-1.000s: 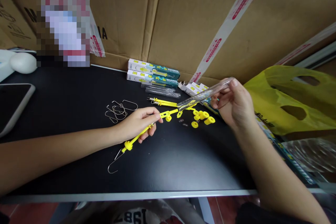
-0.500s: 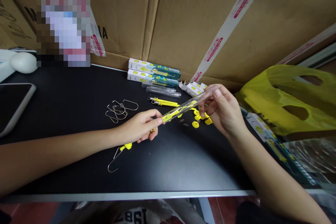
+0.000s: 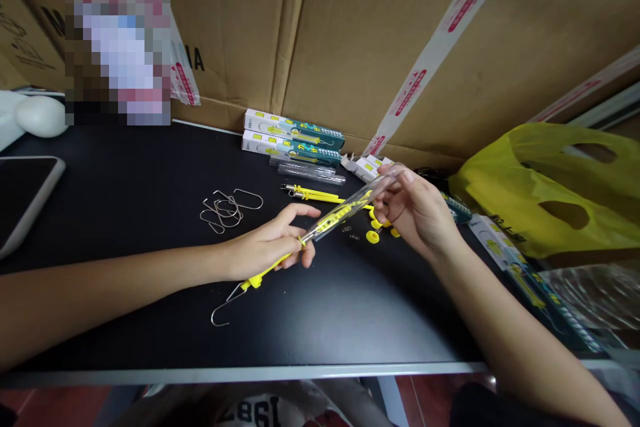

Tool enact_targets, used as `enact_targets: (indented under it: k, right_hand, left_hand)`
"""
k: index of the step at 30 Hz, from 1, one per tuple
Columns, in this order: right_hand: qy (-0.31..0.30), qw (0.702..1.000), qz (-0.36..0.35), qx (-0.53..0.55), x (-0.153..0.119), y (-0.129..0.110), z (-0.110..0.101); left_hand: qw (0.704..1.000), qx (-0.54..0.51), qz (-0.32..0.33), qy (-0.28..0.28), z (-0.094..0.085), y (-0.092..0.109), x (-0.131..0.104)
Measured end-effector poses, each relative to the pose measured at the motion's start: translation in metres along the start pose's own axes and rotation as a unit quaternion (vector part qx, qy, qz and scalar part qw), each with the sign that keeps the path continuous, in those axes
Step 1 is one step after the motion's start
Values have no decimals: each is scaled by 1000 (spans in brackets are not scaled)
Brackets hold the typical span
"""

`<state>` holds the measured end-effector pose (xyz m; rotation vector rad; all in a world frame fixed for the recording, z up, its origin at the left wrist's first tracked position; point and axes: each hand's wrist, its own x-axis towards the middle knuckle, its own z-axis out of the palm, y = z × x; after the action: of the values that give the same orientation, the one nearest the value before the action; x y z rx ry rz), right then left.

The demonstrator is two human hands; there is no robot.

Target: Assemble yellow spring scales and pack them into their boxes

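My right hand (image 3: 420,207) is closed around the upper end of a clear plastic tube (image 3: 383,181), which slants down toward my left hand. Inside the tube lies the yellow scale strip of a spring scale (image 3: 336,217), with a silvery part near the tube's lower mouth. My left hand (image 3: 273,240) grips the yellow rod below that mouth between thumb and fingers, its index finger stretched out. From the rod's lower end hangs a bent wire hook (image 3: 220,315). Beyond the tube lie more yellow scale rods (image 3: 315,195), small yellow caps (image 3: 373,237) and springs (image 3: 354,237).
Several wire hooks (image 3: 227,210) lie left of my hands. Clear tubes (image 3: 313,177) and printed boxes (image 3: 293,140) stand by the cardboard (image 3: 345,47). At right are a yellow plastic bag (image 3: 500,173) and another box (image 3: 530,273); a phone (image 3: 25,193) lies at left.
The yellow scale strip has slid farther up into the tube, and its silvery part now shows. The hook has shifted slightly right. My left index finger has lifted away.
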<state>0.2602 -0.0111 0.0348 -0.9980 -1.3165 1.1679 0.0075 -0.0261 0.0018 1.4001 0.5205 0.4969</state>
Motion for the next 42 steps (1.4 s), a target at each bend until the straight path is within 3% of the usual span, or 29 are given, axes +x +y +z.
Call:
enact_targets:
  k: [5, 16, 22, 26, 35, 42]
  right_hand:
    - [10, 998, 42, 55, 0, -3, 3]
    - [-15, 995, 26, 99, -4, 0, 8]
    - [-133, 983, 86, 91, -24, 15, 35]
    - [-175, 975, 103, 89, -38, 21, 52]
    - [-166, 977, 90, 102, -40, 21, 60]
    - [-118, 988, 74, 68, -30, 8, 41]
  left_hand:
    - [1000, -15, 19, -1, 3, -1, -1]
    - [999, -27, -7, 29, 7, -3, -3]
    - [999, -33, 11, 37, 6, -5, -1]
    - [999, -15, 15, 43, 5, -8, -1]
    - [998, -24, 3, 57, 7, -8, 4]
    - [997, -40, 7, 59, 5, -8, 5]
